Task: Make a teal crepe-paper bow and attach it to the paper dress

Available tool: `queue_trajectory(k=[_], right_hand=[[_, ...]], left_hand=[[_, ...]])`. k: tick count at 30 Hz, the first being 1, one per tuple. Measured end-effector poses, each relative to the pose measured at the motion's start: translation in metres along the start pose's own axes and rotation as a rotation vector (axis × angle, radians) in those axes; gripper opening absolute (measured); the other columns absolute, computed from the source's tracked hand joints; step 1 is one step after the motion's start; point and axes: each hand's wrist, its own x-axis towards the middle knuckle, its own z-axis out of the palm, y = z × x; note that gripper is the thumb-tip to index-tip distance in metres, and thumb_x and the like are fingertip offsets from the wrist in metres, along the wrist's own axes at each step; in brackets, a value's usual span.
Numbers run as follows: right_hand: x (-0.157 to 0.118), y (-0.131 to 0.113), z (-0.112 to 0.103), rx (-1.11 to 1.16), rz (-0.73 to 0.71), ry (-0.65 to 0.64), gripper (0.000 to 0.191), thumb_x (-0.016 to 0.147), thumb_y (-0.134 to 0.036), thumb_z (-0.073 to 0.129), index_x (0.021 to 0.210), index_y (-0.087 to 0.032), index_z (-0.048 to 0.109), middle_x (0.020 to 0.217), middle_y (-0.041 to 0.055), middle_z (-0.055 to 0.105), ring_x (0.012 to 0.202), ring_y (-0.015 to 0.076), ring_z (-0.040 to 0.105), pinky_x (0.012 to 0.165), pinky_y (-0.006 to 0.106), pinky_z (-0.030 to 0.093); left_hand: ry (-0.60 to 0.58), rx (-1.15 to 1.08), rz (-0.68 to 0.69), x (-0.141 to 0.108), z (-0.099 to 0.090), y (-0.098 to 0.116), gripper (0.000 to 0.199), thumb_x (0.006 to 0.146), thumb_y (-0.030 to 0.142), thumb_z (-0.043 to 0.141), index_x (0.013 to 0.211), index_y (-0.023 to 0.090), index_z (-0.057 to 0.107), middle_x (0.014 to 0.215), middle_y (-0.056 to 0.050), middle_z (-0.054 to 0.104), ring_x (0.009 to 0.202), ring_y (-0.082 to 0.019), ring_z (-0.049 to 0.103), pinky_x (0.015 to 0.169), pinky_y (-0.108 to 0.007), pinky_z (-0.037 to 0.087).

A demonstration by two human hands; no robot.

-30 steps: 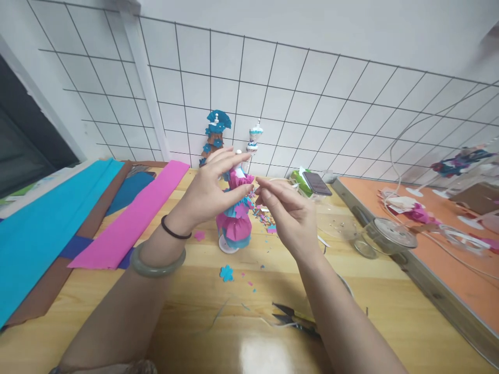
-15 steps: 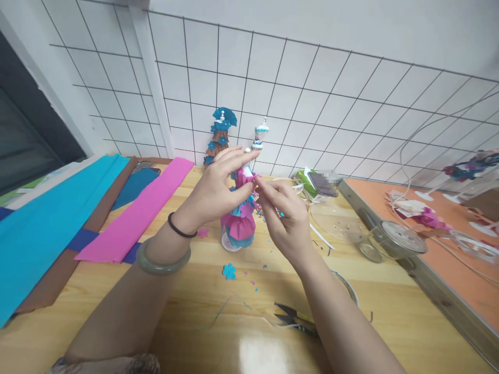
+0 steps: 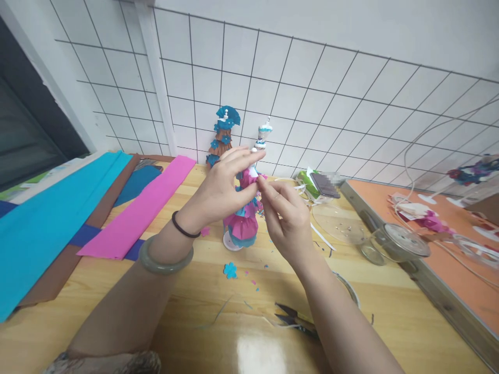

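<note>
While my left grip [image 3: 220,188] is spread at the ruffled figure [image 3: 244,228], my right grip [image 3: 289,218] presses together by its collar [image 3: 247,179], contents unclear; fine adjusting likely needs steadiness.

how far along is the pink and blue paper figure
The layered skirt already looks shaped. In hand: the right hand pinches at the pink ruffle, the left hand close beside it. Perhaps left: the loose blue flower, unattached on the table; its place is unclear.

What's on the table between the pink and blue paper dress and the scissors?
The head view shows a blue paper flower in front of the dress, then tiny pink and blue scraps and a short thin strand.
</note>
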Motion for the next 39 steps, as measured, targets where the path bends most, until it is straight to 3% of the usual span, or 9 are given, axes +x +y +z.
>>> queue_trajectory(k=[12,21,31,39], right_hand=[[-0.0003,0.0028,-0.0005,-0.099,-0.027,-0.010,0.052,0.084,-0.004,0.043,0.132,-0.024,0.041,0.105,0.0104,0.057,0.096,0.0194,0.054,0.077,0.038,0.049],[-0.0012,0.0021,0.0006,0.002,0.001,0.021,0.049,0.084,-0.007,0.043,0.129,-0.027,0.045,0.100,0.0082,0.057,0.090,0.0179,0.056,0.074,0.036,0.050],[0.0033,-0.0053,-0.0056,0.524,0.383,0.056,0.034,0.087,-0.017,0.046,0.116,-0.032,0.057,0.093,0.0014,0.058,0.068,0.0107,0.057,0.069,0.034,0.052],[0.0057,-0.0053,-0.0026,0.563,0.463,0.147,0.029,0.082,-0.025,0.056,0.111,-0.028,0.061,0.084,0.0003,0.060,0.063,0.0104,0.056,0.062,0.031,0.052]], left_hand=[[-0.070,-0.049,0.002,0.0006,-0.0059,0.0041,0.047,0.075,0.016,0.053,0.121,0.021,0.051,0.125,-0.005,0.053,0.124,-0.021,0.039,0.106,-0.038,0.031],[-0.046,-0.112,-0.012,0.0007,-0.0031,0.0029,0.042,0.077,0.017,0.051,0.119,0.021,0.054,0.122,-0.005,0.055,0.121,-0.020,0.043,0.104,-0.035,0.033],[-0.048,-0.158,-0.031,-0.0008,-0.0031,0.0004,0.043,0.077,0.018,0.054,0.120,0.023,0.053,0.123,-0.004,0.055,0.120,-0.020,0.043,0.105,-0.035,0.034],[-0.052,-0.121,-0.015,-0.0015,-0.0024,0.0038,0.044,0.077,0.017,0.055,0.120,0.023,0.053,0.124,-0.004,0.055,0.122,-0.020,0.042,0.105,-0.035,0.034]])
